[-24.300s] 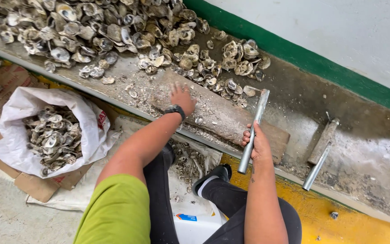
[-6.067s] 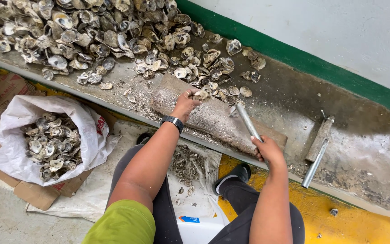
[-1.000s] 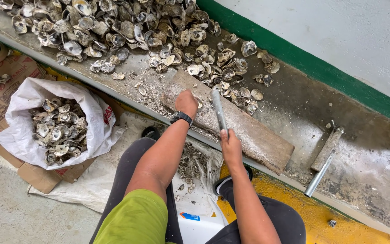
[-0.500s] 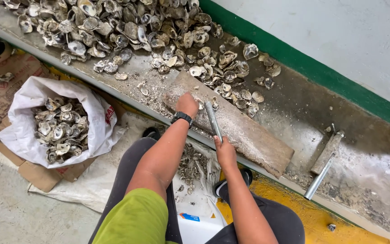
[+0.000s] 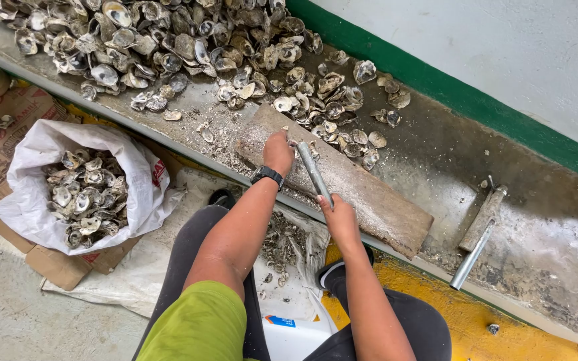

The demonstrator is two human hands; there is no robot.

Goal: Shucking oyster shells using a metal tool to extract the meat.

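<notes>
Two hands work at one spot on the wooden board (image 5: pixel 362 194). The fingers of the left hand (image 5: pixel 278 151) press down on a small shell, mostly hidden under them. The right hand (image 5: pixel 340 215) is clenched around the lower end of a metal bar (image 5: pixel 314 172). The bar's long axis runs from the right hand up and left, and its tip points at the held shell. I judge this the striking step; the next blow needs the tip clear of the left fingers. The loose pile of shells (image 5: pixel 168 40) lies beyond, a white bag (image 5: pixel 35 194) of shells at the left.

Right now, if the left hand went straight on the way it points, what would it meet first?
Probably the loose oyster shells just beyond the wooden board; the left hand rests on that board, pointing up toward them. Depth is unclear.
</notes>
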